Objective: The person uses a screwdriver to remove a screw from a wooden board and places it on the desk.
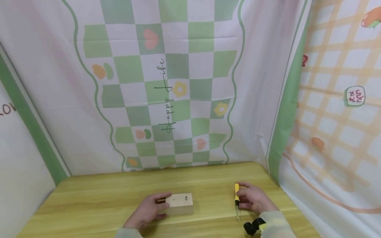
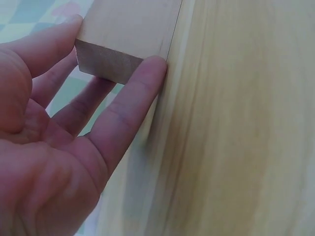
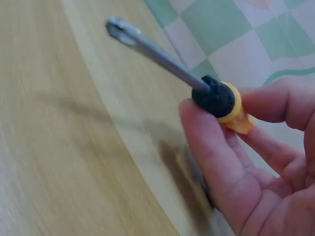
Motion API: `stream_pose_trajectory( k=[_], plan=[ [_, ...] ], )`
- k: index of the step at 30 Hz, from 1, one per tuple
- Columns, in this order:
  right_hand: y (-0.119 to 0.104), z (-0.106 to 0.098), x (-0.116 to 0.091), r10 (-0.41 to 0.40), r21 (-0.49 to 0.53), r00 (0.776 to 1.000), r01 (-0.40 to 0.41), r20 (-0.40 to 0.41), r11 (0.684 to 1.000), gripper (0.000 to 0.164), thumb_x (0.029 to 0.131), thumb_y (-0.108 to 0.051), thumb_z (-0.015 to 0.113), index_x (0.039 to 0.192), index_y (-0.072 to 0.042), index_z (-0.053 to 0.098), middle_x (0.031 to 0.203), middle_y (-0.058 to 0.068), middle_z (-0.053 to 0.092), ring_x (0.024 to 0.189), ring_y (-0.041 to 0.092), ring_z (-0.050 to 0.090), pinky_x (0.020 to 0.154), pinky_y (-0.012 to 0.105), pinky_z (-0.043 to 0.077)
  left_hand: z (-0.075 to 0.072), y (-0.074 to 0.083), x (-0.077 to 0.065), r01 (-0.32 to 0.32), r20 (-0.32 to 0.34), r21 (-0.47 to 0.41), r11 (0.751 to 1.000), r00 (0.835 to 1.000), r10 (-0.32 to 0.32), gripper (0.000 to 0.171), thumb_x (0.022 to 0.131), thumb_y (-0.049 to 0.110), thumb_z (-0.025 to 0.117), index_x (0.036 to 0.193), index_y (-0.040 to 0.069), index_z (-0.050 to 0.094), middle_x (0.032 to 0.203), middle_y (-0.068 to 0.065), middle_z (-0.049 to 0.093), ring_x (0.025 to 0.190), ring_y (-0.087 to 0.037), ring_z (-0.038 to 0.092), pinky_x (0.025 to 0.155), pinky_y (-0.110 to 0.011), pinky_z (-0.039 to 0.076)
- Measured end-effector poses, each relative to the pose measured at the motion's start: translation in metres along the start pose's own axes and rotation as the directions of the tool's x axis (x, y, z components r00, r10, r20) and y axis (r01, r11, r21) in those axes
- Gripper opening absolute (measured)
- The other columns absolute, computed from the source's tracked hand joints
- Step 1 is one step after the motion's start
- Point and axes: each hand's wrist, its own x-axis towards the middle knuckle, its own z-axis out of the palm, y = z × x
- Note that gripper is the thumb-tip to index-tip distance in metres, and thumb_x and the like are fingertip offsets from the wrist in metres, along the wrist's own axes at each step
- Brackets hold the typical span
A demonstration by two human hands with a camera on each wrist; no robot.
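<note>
On the table, a pale wooden block (image 1: 179, 209) lies with a small dark screw (image 1: 186, 198) in its top, towards the right end, and small holes to the screw's left. My left hand (image 1: 150, 210) grips the block's left end, with thumb and fingertips spread round its edges; the left wrist view shows the plain end face (image 2: 106, 63) between them. To the right, my right hand (image 1: 254, 199) holds a screwdriver (image 1: 236, 198) by its yellow handle. Its metal shank points towards me, above the tabletop, and a cross-shaped tip (image 3: 120, 32) shows in the right wrist view.
The wood-grain table (image 1: 119, 188) reaches back to a green-and-white checked curtain (image 1: 175, 82). An orange-checked curtain (image 1: 333, 132) hangs on the right. A black and yellow object (image 1: 253, 226) sits by my right wrist.
</note>
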Motion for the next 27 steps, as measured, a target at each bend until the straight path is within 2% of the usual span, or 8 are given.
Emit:
stream_pose_trajectory(
  k=[3, 6, 10, 12, 14, 19, 23, 27],
  plan=[
    [0.0, -0.002, 0.001, -0.017, 0.129, 1.0, 0.016, 0.005, 0.992, 0.076, 0.087, 0.008, 0.06, 0.153, 0.002, 0.023, 0.099, 0.016, 0.061, 0.081, 0.026, 0.062, 0.069, 0.04, 0.058, 0.0, 0.0, -0.002, 0.002, -0.003, -0.004, 1.0, 1.0, -0.002, 0.05, 0.093, 0.009, 0.071, 0.139, -0.002, 0.054, 0.132, -0.023, 0.054, 0.104, -0.033, 0.062, 0.08, -0.047, 0.059],
    [-0.004, -0.002, 0.001, -0.023, 0.307, 0.999, 0.016, 0.022, 0.951, 0.078, 0.091, 0.008, 0.058, 0.156, 0.001, 0.015, 0.105, 0.016, 0.06, 0.089, 0.026, 0.062, 0.078, 0.039, 0.058, 0.002, 0.0, -0.004, -0.001, -0.013, -0.005, 1.0, 1.0, 0.001, 0.049, 0.092, 0.007, 0.071, 0.138, -0.002, 0.055, 0.131, -0.022, 0.055, 0.104, -0.033, 0.062, 0.079, -0.047, 0.059],
    [-0.018, 0.001, -0.003, -0.019, 0.581, 0.995, -0.041, 0.097, 0.813, 0.051, 0.095, 0.01, 0.051, 0.141, -0.004, 0.033, 0.104, 0.012, 0.06, 0.095, 0.025, 0.063, 0.094, 0.039, 0.052, 0.006, 0.001, -0.007, -0.015, -0.029, -0.004, 1.0, 0.999, 0.015, 0.05, 0.091, 0.005, 0.071, 0.137, -0.003, 0.055, 0.128, -0.023, 0.057, 0.102, -0.033, 0.063, 0.078, -0.047, 0.059],
    [-0.027, 0.006, -0.007, -0.032, 0.636, 0.992, -0.052, 0.12, 0.77, 0.041, 0.096, 0.01, 0.049, 0.13, -0.009, 0.037, 0.103, 0.011, 0.06, 0.095, 0.025, 0.064, 0.097, 0.039, 0.051, 0.008, 0.0, -0.008, -0.023, -0.032, -0.01, 1.0, 0.999, 0.023, 0.05, 0.09, 0.004, 0.071, 0.137, -0.003, 0.056, 0.126, -0.021, 0.058, 0.099, -0.032, 0.064, 0.078, -0.046, 0.059],
    [-0.035, 0.015, -0.013, -0.058, 0.636, 0.992, -0.027, 0.113, 0.771, 0.043, 0.097, 0.01, 0.047, 0.134, -0.009, 0.036, 0.103, 0.012, 0.061, 0.095, 0.026, 0.065, 0.097, 0.04, 0.051, 0.009, -0.001, -0.008, -0.033, -0.029, -0.022, 0.999, 0.999, 0.032, 0.05, 0.09, 0.004, 0.071, 0.137, -0.003, 0.056, 0.123, -0.019, 0.06, 0.098, -0.03, 0.064, 0.077, -0.046, 0.059],
    [-0.052, 0.042, -0.027, -0.117, 0.566, 0.991, 0.06, 0.065, 0.822, 0.059, 0.096, 0.011, 0.048, 0.147, -0.007, 0.027, 0.106, 0.014, 0.059, 0.098, 0.031, 0.065, 0.095, 0.045, 0.052, 0.012, -0.004, -0.01, -0.035, -0.027, -0.027, 0.999, 0.999, 0.034, 0.048, 0.089, 0.003, 0.072, 0.135, -0.002, 0.058, 0.121, -0.014, 0.06, 0.095, -0.028, 0.064, 0.075, -0.045, 0.06],
    [-0.062, 0.066, -0.035, -0.15, 0.556, 0.987, 0.089, 0.065, 0.826, 0.05, 0.094, 0.013, 0.049, 0.138, -0.009, 0.036, 0.108, 0.014, 0.057, 0.098, 0.031, 0.064, 0.093, 0.045, 0.053, 0.012, -0.005, -0.011, -0.019, -0.043, -0.015, 1.0, 0.999, 0.019, 0.047, 0.09, 0.004, 0.072, 0.135, -0.001, 0.059, 0.12, -0.014, 0.06, 0.094, -0.027, 0.063, 0.074, -0.044, 0.06],
    [-0.066, 0.09, -0.037, -0.188, 0.518, 0.982, 0.156, 0.009, 0.841, 0.05, 0.092, 0.015, 0.052, 0.133, -0.009, 0.038, 0.105, 0.013, 0.058, 0.094, 0.03, 0.067, 0.087, 0.046, 0.056, 0.01, -0.004, -0.011, -0.017, -0.047, -0.012, 1.0, 0.999, 0.017, 0.047, 0.091, 0.005, 0.072, 0.135, -0.001, 0.059, 0.12, -0.015, 0.061, 0.095, -0.027, 0.064, 0.074, -0.044, 0.06]
  ],
)
